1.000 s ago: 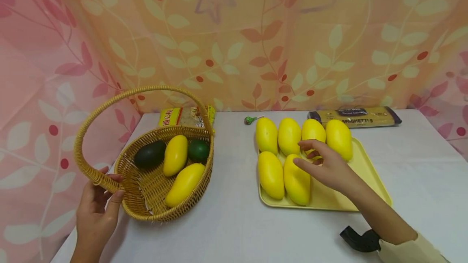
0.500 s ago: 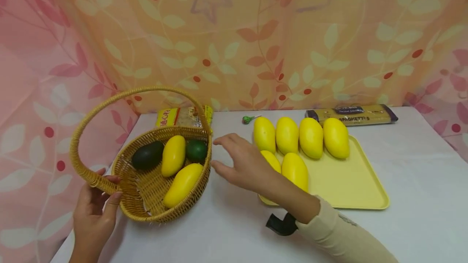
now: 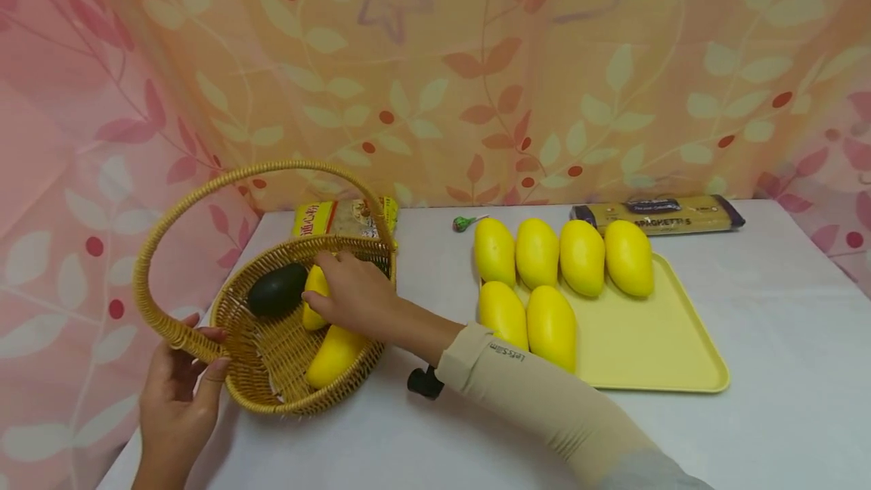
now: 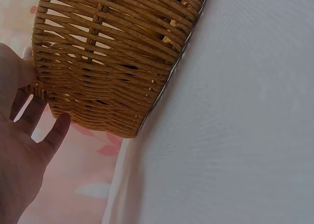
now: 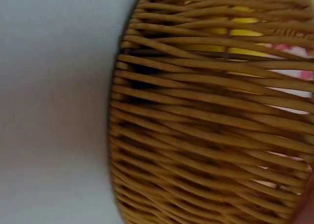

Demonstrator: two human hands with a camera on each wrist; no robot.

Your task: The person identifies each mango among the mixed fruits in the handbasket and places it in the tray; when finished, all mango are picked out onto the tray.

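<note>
A wicker basket [image 3: 268, 399] with a tall hoop handle [image 3: 292, 166] stands at the left of the table. My left hand [image 3: 178, 399] grips the base of that handle, thumb near the rim; the left wrist view shows its fingers at the woven side. Inside the basket my right hand [image 3: 357, 293] holds a yellow mango [image 3: 313, 314], thumb and fingers around its upper part. A second mango [image 3: 336, 358] lies nearer me, partly under that hand. To the left is a dark green avocado [image 3: 277, 291]; another green fruit is hidden beneath the right hand.
At right a yellow tray [image 3: 646, 346] holds several mangoes [image 3: 581, 257] in two rows. Behind it lies a spaghetti pack [image 3: 660, 216]. A lollipop [image 3: 463, 224] lies at the back middle, and a yellow food packet [image 3: 316, 218] behind the basket.
My right hand has moved left from over the tray, across the table and into the basket, onto the mango. The left hand keeps its grip on the handle.
</note>
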